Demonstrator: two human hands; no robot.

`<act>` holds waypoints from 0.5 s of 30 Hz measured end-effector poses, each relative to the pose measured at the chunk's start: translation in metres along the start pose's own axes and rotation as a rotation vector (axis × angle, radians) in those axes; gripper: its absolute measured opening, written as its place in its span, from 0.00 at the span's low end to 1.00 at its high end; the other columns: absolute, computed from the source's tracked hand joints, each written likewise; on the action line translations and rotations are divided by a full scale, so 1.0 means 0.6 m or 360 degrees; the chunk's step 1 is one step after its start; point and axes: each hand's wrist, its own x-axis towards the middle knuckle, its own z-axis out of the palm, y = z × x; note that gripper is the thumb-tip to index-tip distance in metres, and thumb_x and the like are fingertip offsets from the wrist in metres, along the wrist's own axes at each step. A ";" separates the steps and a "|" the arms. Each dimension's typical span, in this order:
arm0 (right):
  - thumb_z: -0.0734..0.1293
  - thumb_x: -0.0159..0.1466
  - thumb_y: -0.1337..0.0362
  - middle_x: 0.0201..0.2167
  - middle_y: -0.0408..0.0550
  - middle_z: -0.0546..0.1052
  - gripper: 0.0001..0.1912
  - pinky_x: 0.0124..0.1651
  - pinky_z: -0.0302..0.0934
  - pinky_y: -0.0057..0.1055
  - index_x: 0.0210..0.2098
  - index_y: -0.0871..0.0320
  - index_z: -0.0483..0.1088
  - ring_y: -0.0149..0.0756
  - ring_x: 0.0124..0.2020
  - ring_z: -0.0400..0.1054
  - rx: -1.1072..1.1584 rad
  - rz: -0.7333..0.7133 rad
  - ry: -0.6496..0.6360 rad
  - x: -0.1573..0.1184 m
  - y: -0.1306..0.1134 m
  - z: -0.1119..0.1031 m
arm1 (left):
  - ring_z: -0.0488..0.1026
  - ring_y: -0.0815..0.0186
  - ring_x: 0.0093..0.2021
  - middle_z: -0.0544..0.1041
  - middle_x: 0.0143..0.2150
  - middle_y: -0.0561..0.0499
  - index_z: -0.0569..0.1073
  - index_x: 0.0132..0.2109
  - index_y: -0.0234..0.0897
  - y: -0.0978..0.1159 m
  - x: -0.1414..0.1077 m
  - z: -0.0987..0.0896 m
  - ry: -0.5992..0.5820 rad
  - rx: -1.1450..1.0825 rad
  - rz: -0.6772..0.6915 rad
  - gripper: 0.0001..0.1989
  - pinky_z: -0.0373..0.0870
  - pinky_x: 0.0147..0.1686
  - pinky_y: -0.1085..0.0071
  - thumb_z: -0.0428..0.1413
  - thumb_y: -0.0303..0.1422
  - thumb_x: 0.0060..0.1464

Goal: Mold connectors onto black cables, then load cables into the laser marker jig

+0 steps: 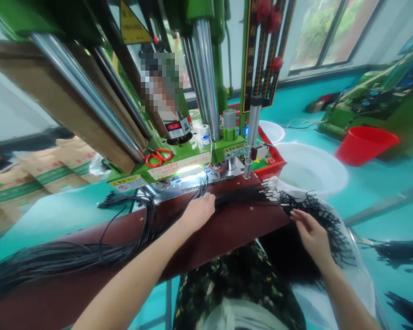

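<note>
My left hand (199, 211) is closed over thin black cables (201, 183) that run out of the green press's metal mould (189, 181). Beside it on the brown board (234, 227) lies a bundle of black cables (239, 197) with pale metallic ends (270, 189) pointing right. My right hand (311, 233) is at the board's right end, thumb and fingers pinched near the cable tips, seemingly on one black cable; its fingertips partly hide it. More long black cables (72, 259) trail over the board to the left.
The green press (179, 160) stands directly ahead, with red-handled scissors (159, 157) on it. To my right a white-lined tub (361, 279) holds a heap of black cables (316, 215). Beyond are a white basin (306, 167), a red bucket (366, 144) and a red control box (270, 158).
</note>
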 end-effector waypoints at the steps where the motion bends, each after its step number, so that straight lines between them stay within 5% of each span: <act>1: 0.60 0.59 0.62 0.37 0.50 0.75 0.15 0.46 0.63 0.37 0.44 0.58 0.67 0.40 0.38 0.70 0.0003 -0.0044 0.0001 0.001 -0.011 0.003 | 0.71 0.60 0.34 0.69 0.35 0.43 0.64 0.40 0.30 -0.002 -0.002 0.000 0.0048 -0.0094 -0.0057 0.09 0.66 0.33 0.65 0.39 0.26 0.58; 7: 0.61 0.60 0.62 0.39 0.49 0.74 0.10 0.48 0.61 0.37 0.37 0.55 0.71 0.40 0.41 0.68 0.0241 -0.0251 -0.0150 -0.003 -0.118 0.036 | 0.67 0.62 0.39 0.68 0.36 0.46 0.61 0.40 0.33 -0.012 -0.026 -0.004 0.0442 -0.0505 0.0002 0.07 0.65 0.41 0.64 0.40 0.28 0.59; 12: 0.65 0.59 0.61 0.38 0.50 0.75 0.13 0.45 0.64 0.40 0.43 0.54 0.70 0.41 0.39 0.69 0.1159 0.0303 -0.0896 -0.019 -0.202 0.105 | 0.65 0.61 0.38 0.66 0.35 0.46 0.61 0.41 0.35 -0.008 -0.038 -0.009 0.0633 -0.0580 0.0039 0.06 0.65 0.41 0.61 0.41 0.28 0.58; 15: 0.67 0.58 0.61 0.47 0.47 0.71 0.18 0.52 0.58 0.43 0.48 0.50 0.67 0.41 0.49 0.64 0.1949 0.0547 -0.0927 0.009 -0.226 0.140 | 0.64 0.61 0.38 0.66 0.35 0.46 0.61 0.41 0.35 -0.003 -0.041 -0.006 0.0624 -0.0603 0.0032 0.07 0.65 0.40 0.62 0.41 0.28 0.58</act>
